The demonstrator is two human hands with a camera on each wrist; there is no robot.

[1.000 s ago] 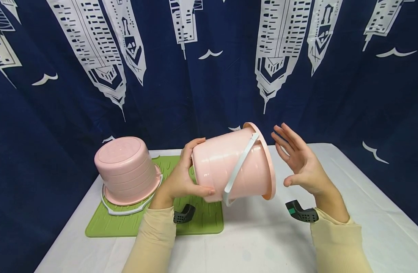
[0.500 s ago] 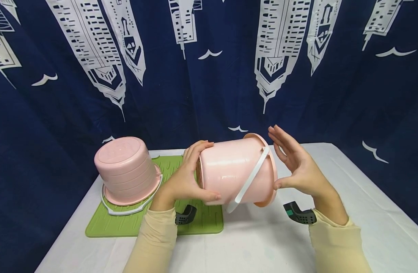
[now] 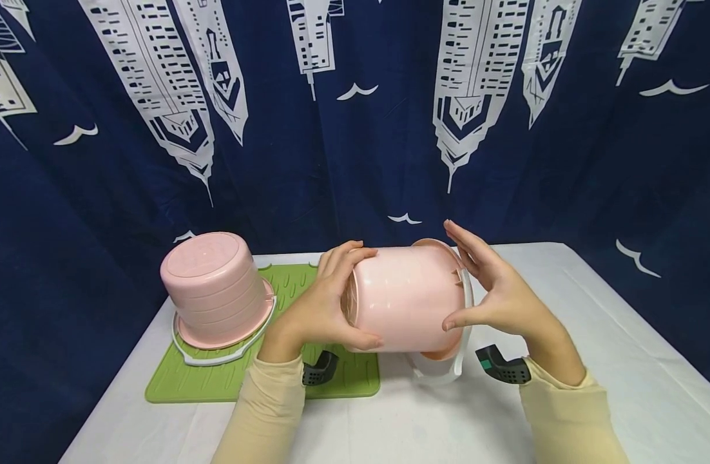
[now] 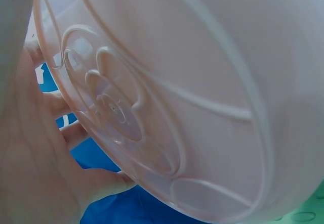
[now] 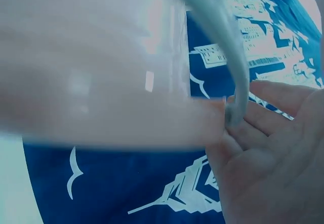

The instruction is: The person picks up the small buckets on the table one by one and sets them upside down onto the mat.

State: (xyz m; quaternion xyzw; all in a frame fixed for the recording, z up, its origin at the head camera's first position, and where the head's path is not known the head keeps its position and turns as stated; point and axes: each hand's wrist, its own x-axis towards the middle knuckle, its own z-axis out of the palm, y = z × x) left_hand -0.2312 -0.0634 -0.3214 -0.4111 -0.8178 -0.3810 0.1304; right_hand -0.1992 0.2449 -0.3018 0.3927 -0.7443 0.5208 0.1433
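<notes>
A pink bucket (image 3: 407, 296) is held on its side over the table, base to the left and rim to the right. My left hand (image 3: 326, 303) grips its base end, thumb in front and fingers over the top; the left wrist view shows the bucket's embossed base (image 4: 152, 97). At the rim, my right hand (image 3: 500, 290) has its fingers extended behind and its thumb in front; whether it touches the bucket is hard to tell. The white handle (image 3: 464, 322) hangs at the rim, near the right palm in the right wrist view. The bucket's inside is hidden.
A second pink bucket (image 3: 212, 290) stands upside down on a green mat (image 3: 337, 383) at the left, its white handle (image 3: 216, 361) lying around its rim. White cloth covers the table (image 3: 593, 348). A dark blue patterned curtain (image 3: 366, 161) hangs behind.
The held bucket has moved right and slightly down and turned to nearly level. Its handle has swung toward the rim. My right hand has moved left, from apart to around the rim.
</notes>
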